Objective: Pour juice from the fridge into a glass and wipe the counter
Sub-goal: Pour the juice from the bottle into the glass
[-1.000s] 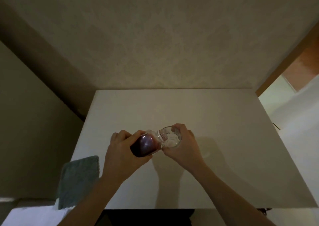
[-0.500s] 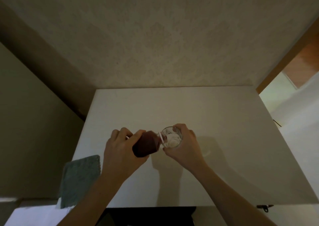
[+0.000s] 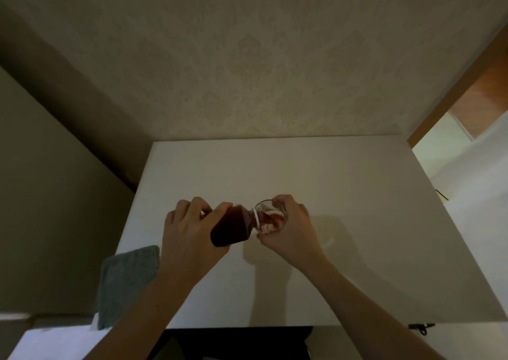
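My left hand (image 3: 189, 236) grips a bottle of dark red juice (image 3: 233, 226), tipped on its side with its mouth at the rim of a clear glass (image 3: 270, 215). My right hand (image 3: 291, 229) holds the glass from the right, tilted toward the bottle, just above the white counter (image 3: 357, 208). Reddish juice shows inside the glass. A folded grey-green cloth (image 3: 126, 280) hangs over the counter's near left corner.
A patterned wall rises behind the counter. A dark gap runs along the counter's left side. A doorway with a wooden frame (image 3: 450, 93) opens at the right. A small dark object (image 3: 419, 327) sits at the counter's near right edge.
The bottle has tipped further toward the glass, and red juice now shows in the glass, which held none a second ago. Both hands stay in place.
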